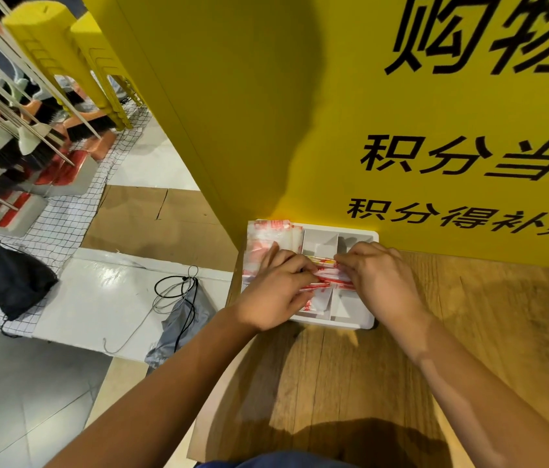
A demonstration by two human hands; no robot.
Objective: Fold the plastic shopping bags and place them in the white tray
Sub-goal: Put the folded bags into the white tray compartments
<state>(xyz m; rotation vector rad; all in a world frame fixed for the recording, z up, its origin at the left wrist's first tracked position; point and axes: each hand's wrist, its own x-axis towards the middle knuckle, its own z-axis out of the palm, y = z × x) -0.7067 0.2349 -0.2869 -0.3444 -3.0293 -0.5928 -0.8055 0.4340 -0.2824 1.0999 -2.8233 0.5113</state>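
Where the grained wooden worktop [384, 383] meets the yellow panel [300, 130], the left hand [276, 292] and right hand [377, 275], fingers curled, each pinch one end of a crinkly red-printed plastic bag [329, 276], folded into a narrow strip, above the white compartmented tray [340, 324]; flat bags [266, 238] lie stacked at its left.

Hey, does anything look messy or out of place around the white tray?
Mostly tidy. The stack of plastic bags sprawls over the left end of the white tray, covering its rim instead of sitting in a compartment. On the floor beside the table, a grey bag lies crumpled with loose cords.
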